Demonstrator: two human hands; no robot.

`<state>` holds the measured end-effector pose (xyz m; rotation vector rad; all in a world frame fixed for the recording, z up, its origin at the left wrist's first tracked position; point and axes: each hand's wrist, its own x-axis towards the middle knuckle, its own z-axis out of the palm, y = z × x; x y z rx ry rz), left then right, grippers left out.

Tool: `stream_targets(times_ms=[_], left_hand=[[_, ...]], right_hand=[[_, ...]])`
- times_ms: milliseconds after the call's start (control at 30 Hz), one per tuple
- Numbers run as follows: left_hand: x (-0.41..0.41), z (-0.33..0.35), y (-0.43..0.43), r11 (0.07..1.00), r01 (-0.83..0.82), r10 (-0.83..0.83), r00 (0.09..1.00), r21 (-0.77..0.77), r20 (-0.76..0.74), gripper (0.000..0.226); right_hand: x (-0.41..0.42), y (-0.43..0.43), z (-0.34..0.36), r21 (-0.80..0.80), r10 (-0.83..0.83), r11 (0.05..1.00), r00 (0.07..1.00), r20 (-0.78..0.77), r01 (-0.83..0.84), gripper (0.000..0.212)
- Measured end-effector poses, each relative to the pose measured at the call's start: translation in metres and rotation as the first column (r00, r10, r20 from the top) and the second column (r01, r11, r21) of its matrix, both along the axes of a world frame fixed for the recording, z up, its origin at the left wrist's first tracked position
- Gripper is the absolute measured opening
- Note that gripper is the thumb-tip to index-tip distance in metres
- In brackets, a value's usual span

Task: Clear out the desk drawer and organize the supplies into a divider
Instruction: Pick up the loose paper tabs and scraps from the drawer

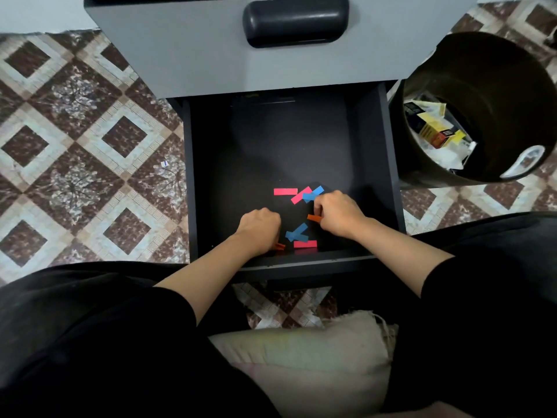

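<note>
Both your hands are inside the open drawer (388, 176), near its front wall. Your right hand (337, 214) has the fingers curled and pinches an orange strip (314, 218). Your left hand (260, 224) is curled too, knuckles up; I cannot tell if it holds something. A second orange strip (279, 246) shows just beside its wrist. Pink strips (285, 191) and blue strips (297, 232) lie loose on the drawer floor around the hands. A dark bin (497, 86) with rubbish stands to the right.
</note>
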<state>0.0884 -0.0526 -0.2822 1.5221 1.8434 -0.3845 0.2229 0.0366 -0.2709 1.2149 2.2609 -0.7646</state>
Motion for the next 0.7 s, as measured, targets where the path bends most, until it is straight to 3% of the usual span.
stream_targets(times_ms=[133,267,433,600,700], left_hand=[[-0.005,0.001,0.002,0.998,-0.066,0.067,0.996,-0.018,0.056,0.011],[-0.022,0.013,0.010,0.960,-0.279,0.267,0.941,0.034,0.206,0.004],[-0.036,0.055,0.022,0.808,-0.579,0.459,0.735,0.110,0.500,0.015],[-0.029,0.106,0.025,0.683,-0.729,0.488,0.490,0.033,0.722,0.010],[-0.024,0.136,0.022,0.651,-0.759,0.470,0.434,0.031,0.769,0.006]], right_hand=[[0.000,0.001,-0.002,-0.030,-0.051,0.998,0.998,-0.040,0.050,0.013],[0.000,0.005,0.003,-0.160,-0.298,0.948,0.942,-0.152,0.274,0.013],[-0.007,0.014,0.036,-0.336,-0.571,0.809,0.781,-0.253,0.483,0.021],[-0.012,0.021,0.089,-0.434,-0.659,0.744,0.666,-0.350,0.508,0.023],[-0.008,0.022,0.130,-0.459,-0.640,0.762,0.645,-0.418,0.458,0.021]])
